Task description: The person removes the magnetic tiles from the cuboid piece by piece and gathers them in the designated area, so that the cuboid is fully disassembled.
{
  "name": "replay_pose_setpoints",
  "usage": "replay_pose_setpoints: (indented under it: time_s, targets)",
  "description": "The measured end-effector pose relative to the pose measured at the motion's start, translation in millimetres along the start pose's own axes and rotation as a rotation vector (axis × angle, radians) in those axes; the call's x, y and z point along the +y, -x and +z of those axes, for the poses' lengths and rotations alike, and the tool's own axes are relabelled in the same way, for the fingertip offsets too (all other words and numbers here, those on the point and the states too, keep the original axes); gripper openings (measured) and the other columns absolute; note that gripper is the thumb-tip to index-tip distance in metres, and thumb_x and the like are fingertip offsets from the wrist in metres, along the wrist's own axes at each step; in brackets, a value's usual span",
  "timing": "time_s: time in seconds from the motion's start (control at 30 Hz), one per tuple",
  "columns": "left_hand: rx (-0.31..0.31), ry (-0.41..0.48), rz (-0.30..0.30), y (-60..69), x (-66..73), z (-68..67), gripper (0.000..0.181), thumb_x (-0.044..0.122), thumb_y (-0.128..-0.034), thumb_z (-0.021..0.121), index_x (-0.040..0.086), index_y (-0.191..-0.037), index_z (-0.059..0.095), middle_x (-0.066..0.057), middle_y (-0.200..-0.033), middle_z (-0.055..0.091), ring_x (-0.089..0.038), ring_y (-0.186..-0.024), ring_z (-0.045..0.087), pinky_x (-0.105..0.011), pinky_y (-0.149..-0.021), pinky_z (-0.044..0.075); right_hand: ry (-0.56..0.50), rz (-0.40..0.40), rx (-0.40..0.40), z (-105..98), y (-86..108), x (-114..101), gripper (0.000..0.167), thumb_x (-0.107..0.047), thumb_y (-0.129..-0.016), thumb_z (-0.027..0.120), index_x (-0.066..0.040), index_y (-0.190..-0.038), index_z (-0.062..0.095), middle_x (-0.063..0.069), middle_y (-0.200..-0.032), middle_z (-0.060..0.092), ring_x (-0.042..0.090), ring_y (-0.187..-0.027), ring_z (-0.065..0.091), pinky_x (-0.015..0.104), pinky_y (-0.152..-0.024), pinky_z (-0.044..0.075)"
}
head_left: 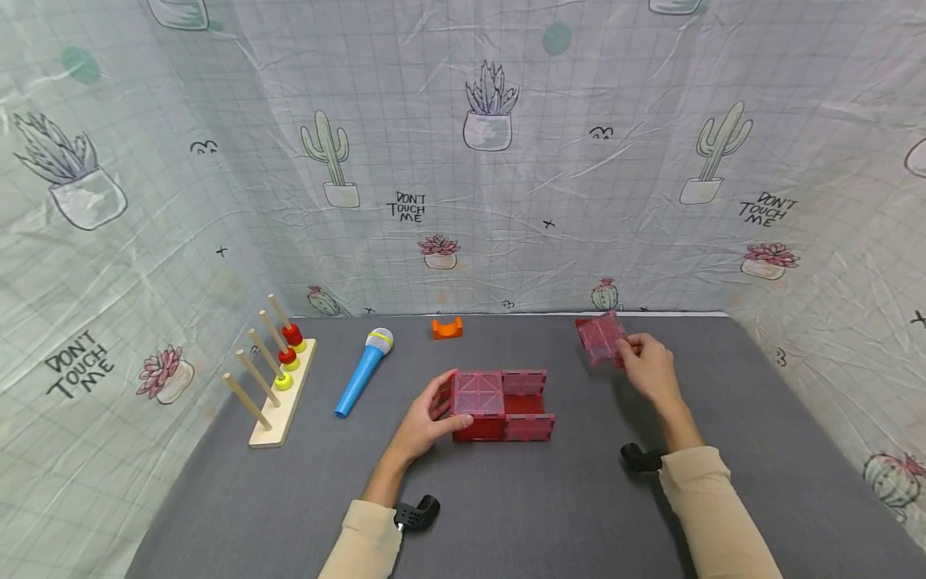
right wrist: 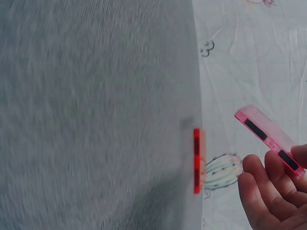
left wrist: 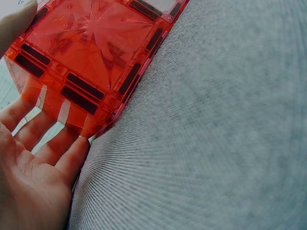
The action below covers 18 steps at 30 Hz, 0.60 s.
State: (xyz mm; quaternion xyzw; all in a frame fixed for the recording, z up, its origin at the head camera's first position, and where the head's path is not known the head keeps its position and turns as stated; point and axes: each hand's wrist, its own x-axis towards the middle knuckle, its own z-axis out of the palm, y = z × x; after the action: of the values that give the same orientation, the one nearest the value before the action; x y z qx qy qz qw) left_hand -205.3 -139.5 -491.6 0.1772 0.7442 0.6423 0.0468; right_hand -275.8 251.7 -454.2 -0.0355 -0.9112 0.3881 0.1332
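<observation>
The red magnetic-tile structure (head_left: 488, 406) rests on the grey tabletop (head_left: 506, 507), its left section topped by a tile and its right section open above, between upright front and back tiles. The left hand (head_left: 430, 420) grips the structure's left end, thumb against the front and fingers along the left side; through the translucent tile, the left wrist view shows those fingertips. To the right of the structure and farther back, the right hand (head_left: 649, 368) pinches a loose magnetic tile (head_left: 601, 337) by its edge, tilted and raised off the tabletop. Behind that, a red magnetic tile (right wrist: 197, 160) lies near the tabletop's far edge. Left of the structure are a blue toy microphone (head_left: 364, 373) and, farther left, a wooden peg stand (head_left: 288, 408) with red and yellow rings (head_left: 287, 358). An orange U-shaped block (head_left: 447, 329) sits behind the structure, before a cactus-print curtain (head_left: 405, 96).
</observation>
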Motion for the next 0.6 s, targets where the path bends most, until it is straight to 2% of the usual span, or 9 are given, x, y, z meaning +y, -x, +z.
replay_pose_setpoints:
  time_s: [0.13,0.27,0.6]
  targets:
    - [-0.004,0.001,0.001,0.4,0.3,-0.1,0.078,0.013,-0.0860,0.073,0.003,-0.153,0.035,-0.021,-0.152,0.045,-0.040,-0.142,0.042,-0.055,-0.118,0.034,-0.007,0.047,0.036,-3,-7.2,10,0.037,-0.026,-0.103,0.051,0.008,-0.115,0.062,0.023,-0.095,0.073,0.002,-0.065,0.064,0.014,-0.056,0.050]
    - [-0.003,0.000,0.002,0.9,-0.4,-1.0,0.078,0.012,-0.0863,0.073,0.004,-0.153,0.035,-0.021,-0.152,0.045,-0.039,-0.142,0.042,-0.055,-0.118,0.035,0.014,0.075,0.072,-5,-15.5,20,0.038,-0.026,-0.103,0.051,0.009,-0.115,0.063,0.024,-0.096,0.073,-0.002,-0.064,0.058,0.014,-0.056,0.047]
    - [0.008,-0.012,-0.006,0.3,0.1,0.4,0.079,0.017,-0.0850,0.074,0.007,-0.153,0.036,-0.017,-0.153,0.046,-0.036,-0.142,0.044,-0.053,-0.118,0.036,0.052,0.156,0.088,-16,-34.5,41,0.041,-0.026,-0.103,0.048,0.010,-0.115,0.064,0.022,-0.092,0.075,0.006,-0.067,0.057,0.023,-0.060,0.044]
